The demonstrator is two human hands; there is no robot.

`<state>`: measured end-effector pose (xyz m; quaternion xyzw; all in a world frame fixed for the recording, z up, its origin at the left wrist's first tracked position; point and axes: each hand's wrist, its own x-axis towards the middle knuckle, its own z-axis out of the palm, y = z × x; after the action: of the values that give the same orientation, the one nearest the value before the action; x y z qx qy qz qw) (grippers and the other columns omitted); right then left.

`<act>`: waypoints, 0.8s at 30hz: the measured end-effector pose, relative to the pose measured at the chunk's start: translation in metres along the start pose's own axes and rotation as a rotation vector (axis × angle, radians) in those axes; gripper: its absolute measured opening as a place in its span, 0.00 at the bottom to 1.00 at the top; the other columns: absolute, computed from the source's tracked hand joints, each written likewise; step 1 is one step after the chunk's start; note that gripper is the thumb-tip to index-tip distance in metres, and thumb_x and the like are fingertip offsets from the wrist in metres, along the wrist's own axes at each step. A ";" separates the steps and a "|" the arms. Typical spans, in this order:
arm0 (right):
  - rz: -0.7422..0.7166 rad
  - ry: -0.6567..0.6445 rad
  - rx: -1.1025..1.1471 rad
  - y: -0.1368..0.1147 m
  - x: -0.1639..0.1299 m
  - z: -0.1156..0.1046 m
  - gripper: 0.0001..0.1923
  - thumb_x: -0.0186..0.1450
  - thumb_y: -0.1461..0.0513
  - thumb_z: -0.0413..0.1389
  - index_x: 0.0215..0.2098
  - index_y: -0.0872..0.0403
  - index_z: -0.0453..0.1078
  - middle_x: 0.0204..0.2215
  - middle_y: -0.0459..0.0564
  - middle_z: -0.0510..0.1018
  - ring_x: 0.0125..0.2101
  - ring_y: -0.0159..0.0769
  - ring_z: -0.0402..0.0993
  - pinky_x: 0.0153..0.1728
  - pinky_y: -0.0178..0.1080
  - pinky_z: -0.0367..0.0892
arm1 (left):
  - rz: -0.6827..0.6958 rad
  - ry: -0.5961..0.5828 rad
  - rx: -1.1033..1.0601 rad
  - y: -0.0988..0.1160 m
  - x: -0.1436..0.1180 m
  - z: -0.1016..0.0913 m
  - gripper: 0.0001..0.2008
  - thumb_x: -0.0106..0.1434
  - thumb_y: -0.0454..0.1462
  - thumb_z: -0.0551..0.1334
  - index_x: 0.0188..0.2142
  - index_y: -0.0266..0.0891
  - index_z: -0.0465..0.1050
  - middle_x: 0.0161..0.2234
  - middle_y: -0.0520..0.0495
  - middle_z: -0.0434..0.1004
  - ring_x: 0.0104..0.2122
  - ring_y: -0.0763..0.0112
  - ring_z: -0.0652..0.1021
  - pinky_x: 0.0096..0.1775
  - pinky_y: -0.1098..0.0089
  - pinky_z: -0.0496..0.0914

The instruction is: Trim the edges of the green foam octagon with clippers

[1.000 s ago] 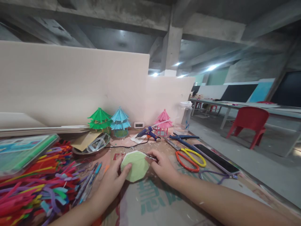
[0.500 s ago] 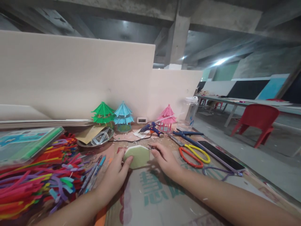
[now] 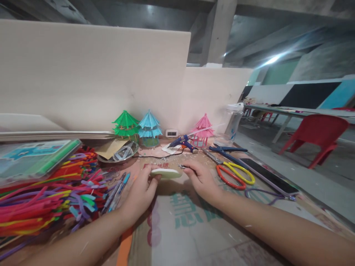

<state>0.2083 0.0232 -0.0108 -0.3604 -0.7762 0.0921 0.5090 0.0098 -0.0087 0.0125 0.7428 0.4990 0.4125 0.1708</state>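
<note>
We hold a green disc (image 3: 165,173) nearly flat over the cardboard (image 3: 194,229), our left hand (image 3: 140,194) pinching its near-left edge. Our right hand (image 3: 201,180) curls at its right edge, seemingly gripping a small metal tool (image 3: 181,166). Scissors (image 3: 233,173) lie just right.

pale green disc (image 3: 165,173), red-and-yellow scissors (image 3: 235,176), blue glue gun (image 3: 183,142)

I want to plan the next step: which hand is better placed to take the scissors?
Right. The right hand lies just beside the scissors; the left hand is farther, beyond the green piece.
</note>
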 end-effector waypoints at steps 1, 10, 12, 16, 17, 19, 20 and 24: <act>-0.007 0.001 -0.011 0.000 0.000 0.000 0.13 0.66 0.57 0.47 0.38 0.52 0.71 0.35 0.52 0.78 0.37 0.40 0.74 0.39 0.41 0.68 | 0.003 0.000 0.001 -0.001 0.000 0.000 0.08 0.63 0.40 0.49 0.35 0.39 0.64 0.37 0.45 0.71 0.41 0.62 0.73 0.43 0.63 0.67; -0.109 -0.091 -0.113 -0.004 0.000 -0.006 0.15 0.68 0.55 0.45 0.38 0.52 0.72 0.31 0.52 0.78 0.33 0.39 0.73 0.35 0.40 0.66 | 0.032 0.013 0.024 -0.011 0.001 0.003 0.09 0.64 0.38 0.49 0.39 0.40 0.65 0.41 0.46 0.72 0.44 0.64 0.72 0.45 0.64 0.66; -0.133 -0.100 -0.141 -0.005 0.000 -0.007 0.16 0.68 0.55 0.45 0.39 0.53 0.72 0.31 0.52 0.77 0.33 0.39 0.72 0.34 0.40 0.65 | 0.050 0.015 0.033 -0.010 0.001 0.002 0.09 0.63 0.37 0.49 0.39 0.40 0.65 0.40 0.46 0.72 0.44 0.64 0.72 0.46 0.64 0.66; -0.182 -0.112 -0.178 -0.007 0.000 -0.008 0.16 0.68 0.55 0.45 0.39 0.54 0.72 0.29 0.52 0.77 0.32 0.39 0.72 0.33 0.39 0.64 | 0.068 0.019 0.029 -0.005 0.000 0.001 0.08 0.62 0.36 0.49 0.37 0.39 0.65 0.40 0.45 0.72 0.44 0.64 0.72 0.47 0.64 0.65; -0.188 -0.115 -0.180 -0.008 0.000 -0.008 0.16 0.68 0.55 0.45 0.39 0.54 0.72 0.29 0.52 0.77 0.32 0.39 0.72 0.33 0.39 0.64 | 0.064 0.017 0.027 -0.004 0.000 0.001 0.08 0.62 0.36 0.49 0.37 0.39 0.65 0.40 0.45 0.72 0.44 0.64 0.72 0.47 0.64 0.65; -0.188 -0.115 -0.185 -0.008 0.000 -0.008 0.16 0.68 0.55 0.45 0.39 0.54 0.72 0.28 0.52 0.77 0.31 0.38 0.71 0.33 0.39 0.64 | 0.056 0.015 0.027 -0.004 0.001 0.001 0.08 0.62 0.36 0.50 0.37 0.40 0.65 0.40 0.45 0.72 0.44 0.64 0.72 0.47 0.64 0.65; -0.184 -0.117 -0.189 -0.008 0.000 -0.009 0.16 0.68 0.55 0.45 0.39 0.53 0.72 0.28 0.51 0.77 0.31 0.38 0.71 0.33 0.39 0.64 | 0.055 0.016 0.028 -0.004 0.001 0.001 0.08 0.62 0.36 0.50 0.37 0.40 0.65 0.40 0.45 0.73 0.44 0.64 0.72 0.47 0.64 0.65; -0.175 -0.127 -0.205 -0.008 0.000 -0.009 0.16 0.68 0.55 0.46 0.38 0.54 0.73 0.27 0.51 0.76 0.31 0.38 0.71 0.32 0.38 0.63 | 0.061 0.029 0.026 -0.006 0.001 0.001 0.08 0.62 0.36 0.50 0.37 0.40 0.65 0.39 0.46 0.73 0.43 0.64 0.73 0.47 0.64 0.66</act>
<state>0.2124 0.0151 -0.0021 -0.3349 -0.8406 -0.0094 0.4256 0.0076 -0.0046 0.0084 0.7538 0.4836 0.4217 0.1414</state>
